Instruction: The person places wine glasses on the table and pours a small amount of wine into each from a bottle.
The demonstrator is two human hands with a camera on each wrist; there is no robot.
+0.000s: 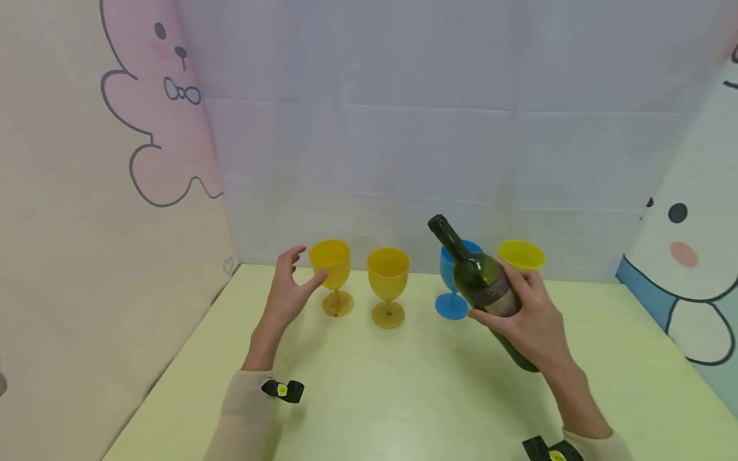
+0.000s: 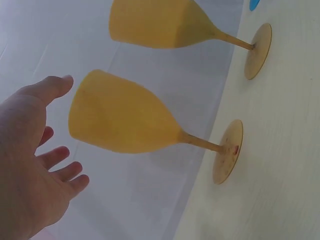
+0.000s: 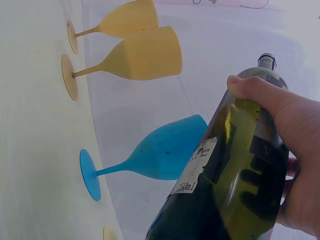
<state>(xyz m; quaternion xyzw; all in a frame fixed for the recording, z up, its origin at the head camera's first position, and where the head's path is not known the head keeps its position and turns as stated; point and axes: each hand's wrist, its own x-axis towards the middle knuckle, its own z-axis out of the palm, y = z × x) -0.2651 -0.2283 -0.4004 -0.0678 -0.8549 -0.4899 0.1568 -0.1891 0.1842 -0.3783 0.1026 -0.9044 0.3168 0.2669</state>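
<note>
My right hand [image 1: 533,314] grips a dark green wine bottle [image 1: 477,276] round its body. The bottle is tilted, its neck pointing up and to the left, and it partly covers a blue goblet [image 1: 451,306] in the head view. My left hand [image 1: 288,288] is beside the leftmost yellow goblet [image 1: 330,264], thumb and fingers spread apart around nothing. In the left wrist view a gap shows between those fingers and the goblet's bowl [image 2: 122,115]. A second yellow goblet [image 1: 389,274] stands just to its right.
Another yellow goblet [image 1: 521,255] stands at the far right, behind the right hand. All the goblets are upright in a row near the back edge of the pale table [image 1: 380,390]. A light cloth backdrop [image 1: 369,147] hangs behind, with cartoon-printed walls at both sides.
</note>
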